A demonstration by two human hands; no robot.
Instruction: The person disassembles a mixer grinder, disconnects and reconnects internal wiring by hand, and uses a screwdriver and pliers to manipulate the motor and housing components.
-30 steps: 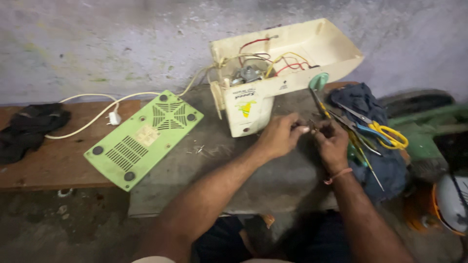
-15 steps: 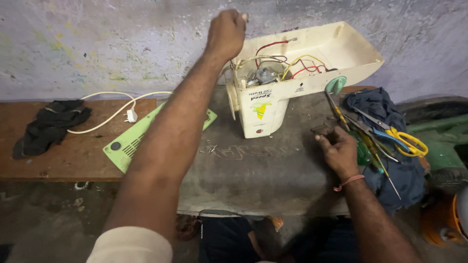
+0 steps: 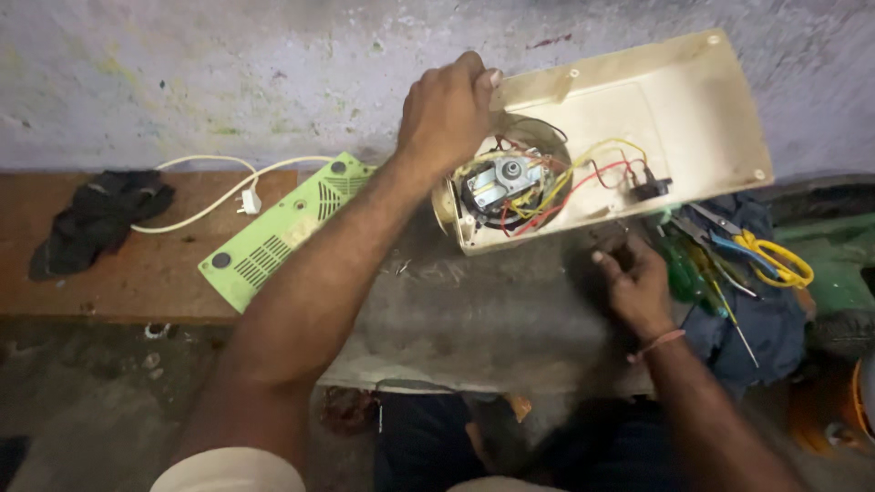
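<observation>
One cream casing [image 3: 656, 109] lies open at the far right, motor [image 3: 499, 182] and wires [image 3: 583, 178] inside; our left hand [image 3: 447, 114] grips its rim, our right hand [image 3: 638, 282] rests curled on the bench [image 3: 474, 310].

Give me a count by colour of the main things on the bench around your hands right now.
Cream: 1, the opened appliance housing, gripped by the left hand
Green: 1, the vented cover panel
White: 1, the power cord with plug
Black: 1, the rag
Yellow: 1, the scissors beside the right hand
Blue: 1, the cloth under the tools
Total: 6
</observation>
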